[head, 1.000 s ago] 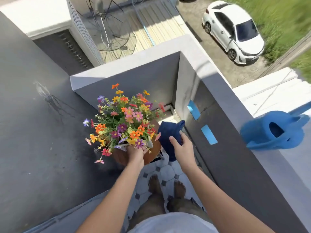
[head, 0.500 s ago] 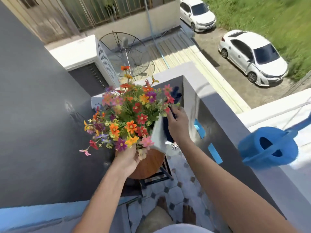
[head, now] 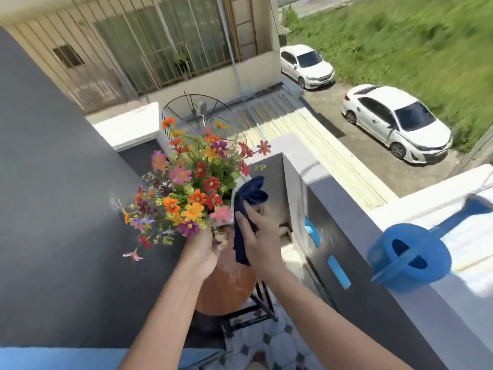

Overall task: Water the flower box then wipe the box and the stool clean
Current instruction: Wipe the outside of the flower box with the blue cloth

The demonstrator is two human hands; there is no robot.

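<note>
The flower box [head: 234, 193], white and mostly hidden under a bunch of colourful flowers [head: 192, 188], is lifted above a round wooden stool [head: 226, 287] with black legs. My left hand [head: 205, 249] grips the near end of the box from below. My right hand [head: 256, 225] presses a dark blue cloth [head: 248, 206] against the box's right side. A blue watering can [head: 408, 257] stands on top of the balcony wall at the right, apart from both hands.
A dark grey wall [head: 53, 209] closes the left side. The grey balcony parapet [head: 346, 209] runs along the right, with blue tape strips [head: 338, 272] on its inner face. Patterned floor tiles [head: 277, 345] lie below. Two white cars [head: 394, 124] are parked far below.
The flower box has risen from the stool, held up by my left hand. My right hand with the cloth slid along the box's right side. The view tilted upward.
</note>
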